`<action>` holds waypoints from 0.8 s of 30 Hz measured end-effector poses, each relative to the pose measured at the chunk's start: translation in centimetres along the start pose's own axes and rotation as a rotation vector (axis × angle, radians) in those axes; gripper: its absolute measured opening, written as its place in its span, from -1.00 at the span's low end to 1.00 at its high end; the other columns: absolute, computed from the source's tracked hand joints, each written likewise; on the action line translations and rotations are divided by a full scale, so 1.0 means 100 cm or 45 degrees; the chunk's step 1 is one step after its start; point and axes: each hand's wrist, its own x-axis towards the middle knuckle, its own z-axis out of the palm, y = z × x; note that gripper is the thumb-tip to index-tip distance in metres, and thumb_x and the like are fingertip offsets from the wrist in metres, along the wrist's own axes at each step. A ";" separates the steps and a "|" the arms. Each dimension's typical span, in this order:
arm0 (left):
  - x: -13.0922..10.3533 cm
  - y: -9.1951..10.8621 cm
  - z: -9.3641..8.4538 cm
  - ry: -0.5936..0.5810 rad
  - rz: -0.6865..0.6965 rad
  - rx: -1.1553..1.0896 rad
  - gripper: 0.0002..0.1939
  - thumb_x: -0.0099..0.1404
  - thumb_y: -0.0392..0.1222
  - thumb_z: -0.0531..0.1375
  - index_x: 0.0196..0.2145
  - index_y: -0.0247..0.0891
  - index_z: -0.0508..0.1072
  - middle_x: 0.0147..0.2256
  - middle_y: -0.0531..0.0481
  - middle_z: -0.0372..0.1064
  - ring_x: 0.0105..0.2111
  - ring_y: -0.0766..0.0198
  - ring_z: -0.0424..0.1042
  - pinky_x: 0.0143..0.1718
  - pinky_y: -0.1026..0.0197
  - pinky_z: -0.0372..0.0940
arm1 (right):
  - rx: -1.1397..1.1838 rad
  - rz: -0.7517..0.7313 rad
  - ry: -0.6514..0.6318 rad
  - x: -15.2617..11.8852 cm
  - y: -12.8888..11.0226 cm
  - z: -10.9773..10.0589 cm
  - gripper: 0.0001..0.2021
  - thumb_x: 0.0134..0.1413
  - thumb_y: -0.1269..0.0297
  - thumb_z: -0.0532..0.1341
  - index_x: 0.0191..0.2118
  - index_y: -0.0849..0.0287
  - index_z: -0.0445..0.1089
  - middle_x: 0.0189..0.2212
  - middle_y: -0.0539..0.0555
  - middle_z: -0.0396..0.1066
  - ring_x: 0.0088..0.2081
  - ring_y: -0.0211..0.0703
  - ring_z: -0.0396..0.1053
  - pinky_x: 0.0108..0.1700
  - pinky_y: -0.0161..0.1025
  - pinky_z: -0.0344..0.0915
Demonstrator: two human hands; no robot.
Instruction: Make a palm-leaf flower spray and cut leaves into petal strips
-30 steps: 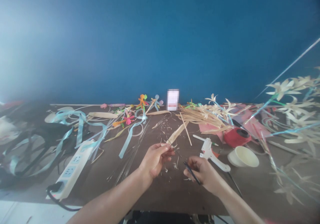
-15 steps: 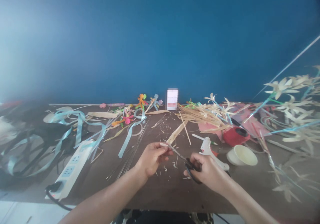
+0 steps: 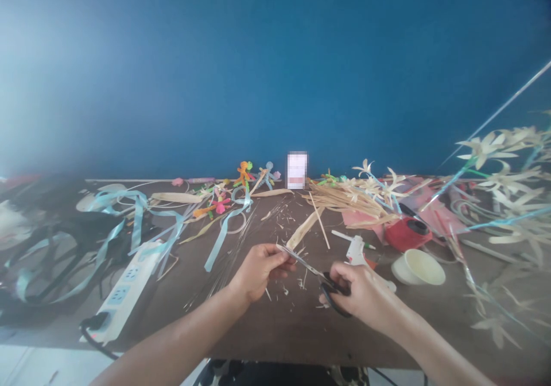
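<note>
My right hand has its fingers through the black handles of a pair of scissors, whose blades point up and left. The blade tips lie right at the fingertips of my left hand. Between thumb and forefinger, my left hand pinches a small pale strip, mostly covered by the fingers and blades. Just beyond the hands, a wider dried husk strip rests on the dark table. Thin pale clippings are scattered below and around the scissors.
A white glue gun, a cream bowl and a red tape dispenser are on the right, near pale husk flowers. To the left lie a power strip, blue ribbon and thin wires. A husk bundle lies behind.
The scissors and my right hand have shifted very slightly, with the blades still at my left fingertips. My left hand has moved a touch to the left, keeping its pinch.
</note>
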 end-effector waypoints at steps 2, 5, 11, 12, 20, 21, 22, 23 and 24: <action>0.000 0.000 -0.001 -0.009 -0.004 0.005 -0.80 0.06 -0.15 0.17 -0.45 -0.40 0.42 -0.41 -0.13 0.41 -0.43 0.30 0.40 -0.52 0.38 0.20 | -0.006 -0.009 0.011 0.000 -0.001 0.000 -0.71 -0.23 0.04 0.21 -0.57 0.16 0.18 -0.71 -0.16 0.10 -0.62 -0.39 -0.01 -0.61 -0.45 -0.08; -0.001 0.002 -0.002 -0.018 -0.016 0.003 -0.80 0.05 -0.16 0.18 -0.45 -0.40 0.42 -0.42 -0.12 0.41 -0.44 0.30 0.40 -0.52 0.37 0.20 | -0.011 -0.013 0.016 -0.001 -0.002 0.000 -0.71 -0.23 0.05 0.20 -0.58 0.16 0.17 -0.71 -0.15 0.10 -0.63 -0.39 -0.01 -0.60 -0.45 -0.08; -0.001 0.003 -0.005 -0.036 -0.026 0.052 -0.81 0.04 -0.17 0.19 -0.45 -0.40 0.42 -0.42 -0.12 0.41 -0.45 0.30 0.41 -0.51 0.36 0.21 | 0.021 -0.009 -0.048 -0.001 -0.004 -0.003 -0.69 -0.22 0.05 0.20 -0.59 0.17 0.15 -0.71 -0.16 0.07 -0.62 -0.39 -0.01 -0.59 -0.45 -0.08; -0.001 0.003 -0.006 -0.042 -0.023 0.058 -0.80 0.03 -0.16 0.19 -0.45 -0.39 0.42 -0.42 -0.12 0.41 -0.45 0.30 0.41 -0.51 0.35 0.21 | 0.024 -0.005 -0.058 -0.001 -0.004 -0.004 -0.69 -0.22 0.05 0.21 -0.59 0.17 0.15 -0.72 -0.17 0.07 -0.62 -0.40 -0.01 -0.60 -0.45 -0.08; -0.003 0.006 -0.007 -0.077 -0.021 0.098 -0.79 0.02 -0.15 0.20 -0.46 -0.39 0.42 -0.44 -0.12 0.41 -0.47 0.30 0.41 -0.51 0.35 0.21 | 0.000 0.008 -0.038 -0.003 -0.006 -0.008 -0.72 -0.24 0.09 0.22 -0.60 0.16 0.16 -0.72 -0.16 0.10 -0.63 -0.39 0.01 -0.60 -0.45 -0.07; -0.003 0.006 -0.007 -0.080 -0.024 0.099 -0.79 0.02 -0.15 0.20 -0.46 -0.39 0.42 -0.44 -0.12 0.42 -0.47 0.30 0.41 -0.50 0.35 0.21 | 0.000 0.008 -0.037 -0.003 -0.006 -0.008 -0.73 -0.24 0.09 0.22 -0.60 0.16 0.17 -0.72 -0.16 0.11 -0.63 -0.39 0.01 -0.60 -0.45 -0.07; -0.003 0.006 -0.007 -0.082 -0.028 0.102 -0.79 0.01 -0.15 0.20 -0.46 -0.39 0.42 -0.44 -0.12 0.42 -0.47 0.30 0.41 -0.50 0.35 0.21 | -0.003 0.009 -0.035 -0.003 -0.007 -0.008 -0.73 -0.25 0.10 0.22 -0.60 0.16 0.17 -0.73 -0.16 0.12 -0.63 -0.39 0.02 -0.61 -0.45 -0.07; -0.004 0.007 -0.007 -0.083 -0.032 0.106 -0.79 0.01 -0.14 0.20 -0.46 -0.38 0.42 -0.44 -0.12 0.42 -0.47 0.30 0.41 -0.50 0.34 0.21 | -0.007 0.010 -0.029 -0.003 -0.007 -0.008 -0.74 -0.25 0.10 0.22 -0.60 0.16 0.18 -0.73 -0.15 0.13 -0.64 -0.39 0.02 -0.61 -0.44 -0.08; -0.004 0.007 -0.007 -0.085 -0.036 0.111 -0.79 0.01 -0.15 0.20 -0.46 -0.38 0.42 -0.44 -0.12 0.42 -0.47 0.30 0.41 -0.50 0.35 0.21 | -0.014 0.009 -0.022 -0.004 -0.008 -0.008 -0.75 -0.25 0.11 0.22 -0.60 0.15 0.19 -0.73 -0.15 0.14 -0.64 -0.39 0.02 -0.61 -0.44 -0.08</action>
